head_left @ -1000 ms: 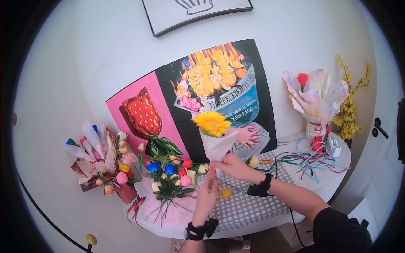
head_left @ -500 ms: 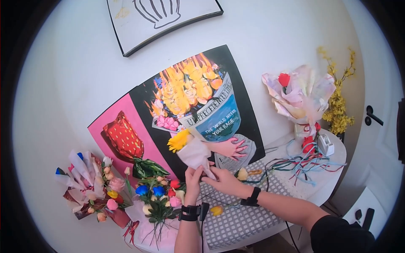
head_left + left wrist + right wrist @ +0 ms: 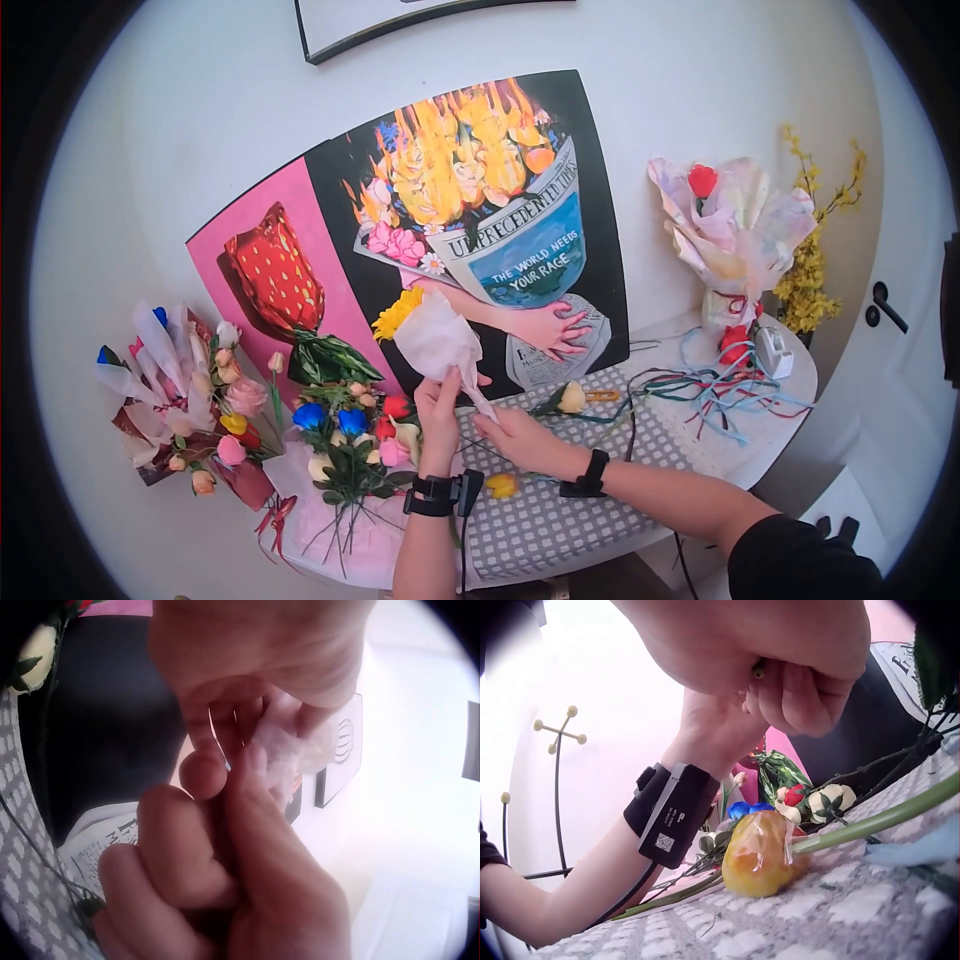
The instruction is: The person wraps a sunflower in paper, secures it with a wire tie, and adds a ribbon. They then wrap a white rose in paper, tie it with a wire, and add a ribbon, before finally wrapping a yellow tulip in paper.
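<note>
A yellow flower (image 3: pixel 397 312) leans left in the head view, wrapped in a cone of white paper (image 3: pixel 438 338). My left hand (image 3: pixel 440 412) holds the lower part of the cone, fingers curled round it. At the narrow bottom end, my right hand (image 3: pixel 525 442) pinches the twisted paper and stem between thumb and forefinger. In the left wrist view, the two hands almost meet around the pale paper (image 3: pixel 281 750). A green stem end (image 3: pixel 758 670) peeks out of my right fist. Below, a yellow tulip (image 3: pixel 761 853) lies on the checked cloth.
Loose flowers (image 3: pixel 350 420) lie on pink paper at left, near a wrapped bouquet (image 3: pixel 185 390). At right stand a pale wrapped bouquet (image 3: pixel 735 225), tangled ribbons (image 3: pixel 690 385) and a white tape dispenser (image 3: pixel 774 352). Posters (image 3: pixel 480 230) lean at the back. A cream rose (image 3: pixel 572 398) lies on the cloth (image 3: pixel 570 520).
The wrapped flower has gone from upright to leaning left. My left hand has moved from below the right hand up onto the paper cone; my right hand now grips the bottom end.
</note>
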`<state>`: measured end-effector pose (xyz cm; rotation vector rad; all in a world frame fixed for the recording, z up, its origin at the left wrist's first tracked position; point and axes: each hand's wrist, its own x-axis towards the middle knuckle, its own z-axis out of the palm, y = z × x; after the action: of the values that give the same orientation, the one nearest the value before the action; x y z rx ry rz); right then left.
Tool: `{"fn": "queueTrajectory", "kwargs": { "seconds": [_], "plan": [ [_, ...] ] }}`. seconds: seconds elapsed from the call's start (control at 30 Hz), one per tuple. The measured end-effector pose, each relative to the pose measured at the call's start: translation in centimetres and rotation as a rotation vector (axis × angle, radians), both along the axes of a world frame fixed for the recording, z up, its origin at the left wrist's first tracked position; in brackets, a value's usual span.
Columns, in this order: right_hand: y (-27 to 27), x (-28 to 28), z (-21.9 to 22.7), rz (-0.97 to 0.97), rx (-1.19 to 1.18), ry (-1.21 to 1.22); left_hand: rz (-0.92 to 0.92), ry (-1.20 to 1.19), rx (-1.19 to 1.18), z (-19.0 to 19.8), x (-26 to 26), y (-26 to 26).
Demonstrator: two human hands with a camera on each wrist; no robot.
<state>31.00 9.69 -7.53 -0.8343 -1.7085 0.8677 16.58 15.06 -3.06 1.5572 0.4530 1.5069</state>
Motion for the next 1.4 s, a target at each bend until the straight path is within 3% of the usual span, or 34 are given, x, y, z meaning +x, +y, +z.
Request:
{"fn": "queueTrajectory", "kwargs": {
  "seconds": [0.27, 0.37, 0.4, 0.47, 0.5, 0.53, 0.6, 0.73, 1.0, 1.07, 1.33, 1.4],
  "plan": [
    [-0.6, 0.8, 1.7, -0.149, 0.035, -0.11, 0.007, -0.003, -0.011, -1.0, 0.3, 0.8],
    [-0.1, 0.6, 2.3, -0.214, 0.177, 0.165, 0.041, -0.073, -0.046, -1.4, 0.3, 1.0],
    [0.3, 1.1, 1.8, -0.207, 0.183, 0.133, 0.043, -0.107, -0.044, -1.5, 0.7, 1.1],
    [1.3, 2.0, 1.3, -0.162, -0.018, 0.169, 0.043, -0.135, 0.006, -1.5, 1.1, 0.7],
    [1.1, 2.4, 1.4, -0.089, -0.182, 0.221, 0.021, -0.037, 0.019, -1.9, 0.4, 1.0],
    [0.8, 2.5, 1.8, -0.082, -0.183, 0.18, 0.033, -0.077, 0.017, -2.0, 0.3, 0.7],
    [0.7, 2.2, 2.2, 0.034, -0.294, 0.333, -0.079, 0.004, -0.058, -1.5, -0.1, 0.0],
    [1.6, 2.9, 1.1, 0.145, -0.333, 0.374, -0.12, -0.006, -0.024, -2.3, -0.1, 0.7],
    [1.4, 2.6, 1.8, 0.08, -0.32, 0.382, -0.142, 0.04, -0.015, -2.2, -0.3, 0.5],
    [1.5, 2.5, 1.9, -0.012, -0.199, 0.399, -0.181, 0.077, -0.051, -2.5, -0.5, 0.9],
    [2.6, 3.5, 1.3, 0.011, -0.185, 0.551, -0.227, 0.179, -0.042, -2.9, -0.1, 1.2],
    [2.6, 3.7, 1.5, -0.024, -0.152, 0.558, -0.233, 0.298, -0.149, -2.2, -0.1, 0.4]
  ]
}}
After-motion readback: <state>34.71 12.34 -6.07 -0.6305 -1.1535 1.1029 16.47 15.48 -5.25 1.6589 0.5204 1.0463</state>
